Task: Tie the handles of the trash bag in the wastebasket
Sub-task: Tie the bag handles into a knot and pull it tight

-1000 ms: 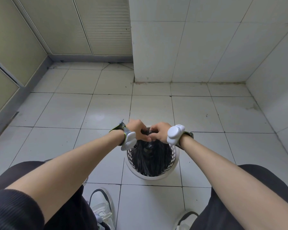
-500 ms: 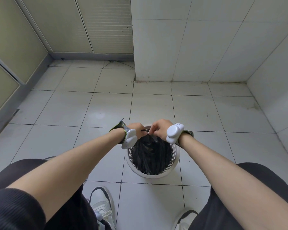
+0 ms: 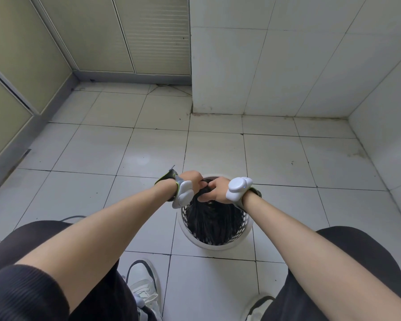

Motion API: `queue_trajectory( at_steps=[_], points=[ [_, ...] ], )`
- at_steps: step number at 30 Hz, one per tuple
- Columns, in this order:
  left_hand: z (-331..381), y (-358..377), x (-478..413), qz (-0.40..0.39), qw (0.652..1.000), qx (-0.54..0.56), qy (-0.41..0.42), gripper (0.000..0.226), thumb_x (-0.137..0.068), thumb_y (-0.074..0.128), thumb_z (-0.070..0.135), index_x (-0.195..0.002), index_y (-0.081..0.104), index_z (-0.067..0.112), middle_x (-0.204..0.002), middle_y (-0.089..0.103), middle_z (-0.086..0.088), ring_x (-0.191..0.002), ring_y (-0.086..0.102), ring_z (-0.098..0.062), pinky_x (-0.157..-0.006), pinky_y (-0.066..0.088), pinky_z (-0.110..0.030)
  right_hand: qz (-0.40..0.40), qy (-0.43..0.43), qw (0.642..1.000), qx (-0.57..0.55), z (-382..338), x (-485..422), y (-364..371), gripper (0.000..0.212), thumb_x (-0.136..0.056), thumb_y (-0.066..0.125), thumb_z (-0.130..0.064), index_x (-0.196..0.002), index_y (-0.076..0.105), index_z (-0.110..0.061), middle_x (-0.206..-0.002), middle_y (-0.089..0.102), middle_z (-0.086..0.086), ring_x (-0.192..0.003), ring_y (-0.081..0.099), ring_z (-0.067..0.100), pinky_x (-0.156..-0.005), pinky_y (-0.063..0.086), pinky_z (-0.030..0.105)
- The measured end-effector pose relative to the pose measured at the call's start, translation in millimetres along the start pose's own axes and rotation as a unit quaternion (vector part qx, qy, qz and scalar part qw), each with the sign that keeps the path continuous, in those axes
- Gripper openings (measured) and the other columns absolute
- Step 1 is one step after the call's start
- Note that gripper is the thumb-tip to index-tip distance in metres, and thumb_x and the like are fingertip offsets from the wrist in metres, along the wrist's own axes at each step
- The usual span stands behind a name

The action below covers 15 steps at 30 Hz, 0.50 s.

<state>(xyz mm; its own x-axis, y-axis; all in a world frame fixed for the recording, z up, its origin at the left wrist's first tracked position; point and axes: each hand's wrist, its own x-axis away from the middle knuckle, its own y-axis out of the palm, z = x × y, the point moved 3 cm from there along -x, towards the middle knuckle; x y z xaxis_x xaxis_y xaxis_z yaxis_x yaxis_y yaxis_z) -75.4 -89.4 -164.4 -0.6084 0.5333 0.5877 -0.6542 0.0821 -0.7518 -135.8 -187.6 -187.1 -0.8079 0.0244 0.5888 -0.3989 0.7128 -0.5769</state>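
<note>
The pale grey tiled floor (image 3: 148,147) fills most of the view and meets white tiled walls (image 3: 276,66) beyond the round white perforated plastic wastebasket (image 3: 214,245), with greenish panelled doors (image 3: 90,38) off to the wastebasket's far left. The wastebasket stands upright on the floor, between the person's two black-clad knees. Inside it sits the black plastic trash bag (image 3: 214,222), its film gathered into long pleats that rise to a bunched neck at the wastebasket's far rim. Above that rim the left hand (image 3: 191,180) is closed in a fist around the bag's gathered top. The right hand (image 3: 218,189), just beside it, has its fingers curled and pinched on the same bunch of black film; the handles themselves are hidden in the two grips. Each wrist carries a white rounded device (image 3: 239,188) on a strap. A white sneaker (image 3: 144,283) rests on the floor, nearer the person than the wastebasket.
</note>
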Motion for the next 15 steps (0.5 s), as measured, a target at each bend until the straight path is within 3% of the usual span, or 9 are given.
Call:
queue_trajectory(
  at_steps=[2, 5, 9, 12, 15],
  points=[
    [-1, -1, 1, 0.001, 1.0, -0.003, -0.002, 0.028, -0.098, 0.037, 0.026, -0.082, 0.047, 0.006, -0.076, 0.047, -0.012, -0.078, 0.042, -0.028, -0.07, 0.031, -0.029, 0.004, 0.002, 1.0, -0.005, 0, -2, 0, 0.032, -0.058, 0.067, -0.05, -0.066, 0.065, -0.019, -0.071, 0.055, -0.001, -0.07, 0.049, 0.021, -0.068, 0.036, 0.033],
    [-1, -1, 2, 0.006, 1.0, 0.001, 0.009, 0.028, -0.098, 0.038, 0.025, -0.085, 0.051, 0.005, -0.085, 0.049, -0.013, -0.078, 0.043, -0.027, -0.067, 0.032, -0.029, 0.017, 0.014, 1.0, -0.006, 0, -2, -2, 0.022, -0.057, 0.065, -0.045, -0.047, 0.058, -0.026, -0.057, 0.047, -0.005, -0.06, 0.043, 0.02, -0.062, 0.032, 0.03],
    [1, -5, 6, 0.01, 0.999, 0.014, 0.033, 0.03, -0.097, 0.039, 0.016, -0.108, 0.058, -0.004, -0.087, 0.05, -0.012, -0.08, 0.044, -0.026, -0.06, 0.033, -0.028, 0.029, 0.027, 0.999, -0.025, 4, -3, -4, 0.028, -0.054, 0.064, -0.042, -0.037, 0.053, -0.024, -0.042, 0.042, -0.01, -0.052, 0.04, 0.019, -0.055, 0.029, 0.027],
    [1, -9, 9, 0.014, 0.999, 0.021, 0.044, 0.029, -0.092, 0.04, 0.004, -0.114, 0.059, -0.002, -0.092, 0.057, -0.019, -0.081, 0.045, -0.025, -0.068, 0.033, -0.027, 0.037, 0.029, 0.998, -0.041, 6, -2, -8, 0.024, -0.055, 0.064, -0.044, -0.04, 0.062, -0.026, -0.032, 0.044, -0.011, -0.045, 0.043, 0.014, -0.049, 0.032, 0.024],
    [-2, -11, 11, 0.032, 0.997, 0.015, 0.064, 0.03, -0.089, 0.044, 0.002, -0.113, 0.063, 0.003, -0.107, 0.067, -0.021, -0.085, 0.054, -0.03, -0.071, 0.04, -0.031, 0.053, 0.026, 0.996, -0.072, 8, 0, -14, 0.026, -0.055, 0.063, -0.045, -0.045, 0.065, -0.022, -0.039, 0.049, -0.009, -0.045, 0.046, 0.013, -0.052, 0.036, 0.025]
  ],
)
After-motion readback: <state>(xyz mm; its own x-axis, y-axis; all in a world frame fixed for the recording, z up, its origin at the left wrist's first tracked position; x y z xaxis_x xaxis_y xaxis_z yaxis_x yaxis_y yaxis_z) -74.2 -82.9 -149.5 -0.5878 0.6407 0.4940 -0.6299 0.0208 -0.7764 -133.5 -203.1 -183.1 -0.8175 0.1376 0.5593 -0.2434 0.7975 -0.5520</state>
